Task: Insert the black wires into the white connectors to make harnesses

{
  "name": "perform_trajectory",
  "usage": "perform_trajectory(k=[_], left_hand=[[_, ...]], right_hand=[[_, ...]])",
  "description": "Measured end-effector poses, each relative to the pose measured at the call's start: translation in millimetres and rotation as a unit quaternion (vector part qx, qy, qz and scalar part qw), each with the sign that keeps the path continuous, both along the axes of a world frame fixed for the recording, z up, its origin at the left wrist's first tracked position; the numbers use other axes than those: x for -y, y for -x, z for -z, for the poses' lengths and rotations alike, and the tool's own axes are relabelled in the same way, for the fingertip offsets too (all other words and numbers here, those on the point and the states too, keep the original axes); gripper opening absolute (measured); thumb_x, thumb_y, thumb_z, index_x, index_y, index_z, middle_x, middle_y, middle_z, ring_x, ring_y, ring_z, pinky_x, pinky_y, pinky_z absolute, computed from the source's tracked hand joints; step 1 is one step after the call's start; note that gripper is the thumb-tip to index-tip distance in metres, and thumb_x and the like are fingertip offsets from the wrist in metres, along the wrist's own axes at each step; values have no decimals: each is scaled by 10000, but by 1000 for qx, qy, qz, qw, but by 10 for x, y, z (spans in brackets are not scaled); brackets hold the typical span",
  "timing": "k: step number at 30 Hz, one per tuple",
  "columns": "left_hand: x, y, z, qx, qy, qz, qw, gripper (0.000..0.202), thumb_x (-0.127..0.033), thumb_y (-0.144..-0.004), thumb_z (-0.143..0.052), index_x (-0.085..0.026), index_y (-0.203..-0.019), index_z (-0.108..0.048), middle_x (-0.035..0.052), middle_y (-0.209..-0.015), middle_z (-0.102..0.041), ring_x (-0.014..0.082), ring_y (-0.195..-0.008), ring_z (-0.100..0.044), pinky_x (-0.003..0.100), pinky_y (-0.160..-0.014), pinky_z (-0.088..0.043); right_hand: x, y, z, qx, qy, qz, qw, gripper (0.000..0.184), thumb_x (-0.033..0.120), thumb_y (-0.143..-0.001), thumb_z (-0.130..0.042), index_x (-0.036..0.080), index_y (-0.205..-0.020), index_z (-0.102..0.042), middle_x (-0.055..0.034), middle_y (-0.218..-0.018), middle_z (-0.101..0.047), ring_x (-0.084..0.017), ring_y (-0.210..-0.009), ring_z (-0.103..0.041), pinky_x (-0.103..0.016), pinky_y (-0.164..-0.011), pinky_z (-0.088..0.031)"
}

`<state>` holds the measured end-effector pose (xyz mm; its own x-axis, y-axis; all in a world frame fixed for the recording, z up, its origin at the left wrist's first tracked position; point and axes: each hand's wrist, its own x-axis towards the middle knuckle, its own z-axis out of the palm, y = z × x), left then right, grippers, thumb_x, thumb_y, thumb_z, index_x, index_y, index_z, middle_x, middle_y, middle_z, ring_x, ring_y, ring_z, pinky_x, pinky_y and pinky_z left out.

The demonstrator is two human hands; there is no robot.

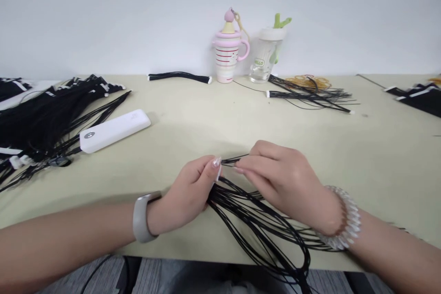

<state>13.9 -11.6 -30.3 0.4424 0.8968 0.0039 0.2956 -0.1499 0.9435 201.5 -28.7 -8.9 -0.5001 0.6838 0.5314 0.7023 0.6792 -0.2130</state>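
My left hand (pixel 191 193) is closed around one end of a bundle of thin black wires (pixel 255 211), thumb on top. A bit of a white piece shows under that thumb, mostly hidden by the fingers. From the grip the wires fan out to the right and hang over the front edge of the table. My right hand (pixel 282 179) pinches a few strands of the wires just right of the left thumb. The tips of its fingers are close together on those strands.
A white power bank (pixel 115 131) lies at left beside a pile of black wire bundles (pixel 44 115). Against the wall stand a pink-lidded cup (pixel 226 57) and a clear bottle (pixel 265 57). More wire bundles (pixel 179 76) lie along the back and at far right (pixel 422 98).
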Motion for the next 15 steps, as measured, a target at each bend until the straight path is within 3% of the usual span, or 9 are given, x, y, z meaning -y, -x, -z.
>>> perform_trajectory(k=[4, 8, 12, 15], left_hand=[[9, -1, -7, -29, -22, 26, 999, 403, -460, -876, -297, -144, -644, -387, -43, -515, -349, 46, -480, -314, 173, -464, -294], [8, -2, 10, 0, 21, 24, 999, 401, -476, -867, -312, -148, -650, -390, -42, -506, -363, 48, -456, -339, 171, -437, -299], [-37, -2, 43, 65, 95, -42, 992, 413, -524, -848, -320, -159, -670, -391, -50, -496, -334, 47, -419, -326, 169, -400, -285], [-84, -11, 51, 114, 139, -102, 978, 417, -556, -826, -343, -168, -675, -374, -50, -514, -331, 49, -412, -329, 174, -387, -297]], right_hand=[[19, 77, 26, 22, -13, -1, 1000, 245, 214, -871, -427, 162, -713, -606, -7, -644, -474, -70, -564, -401, -206, -508, -310], [-1, 81, 6, 71, -46, 21, 996, 245, 252, -879, -422, 171, -721, -591, -12, -669, -499, -90, -597, -422, -226, -544, -335], [-50, -69, -129, 73, -114, 75, 988, 301, 435, -801, -529, 141, -744, -565, -63, -765, -534, -144, -699, -461, -275, -609, -369], [-69, -242, -256, 77, -44, 126, 988, 394, 523, -767, -529, 154, -627, -526, -32, -639, -512, -119, -595, -438, -262, -551, -342]])
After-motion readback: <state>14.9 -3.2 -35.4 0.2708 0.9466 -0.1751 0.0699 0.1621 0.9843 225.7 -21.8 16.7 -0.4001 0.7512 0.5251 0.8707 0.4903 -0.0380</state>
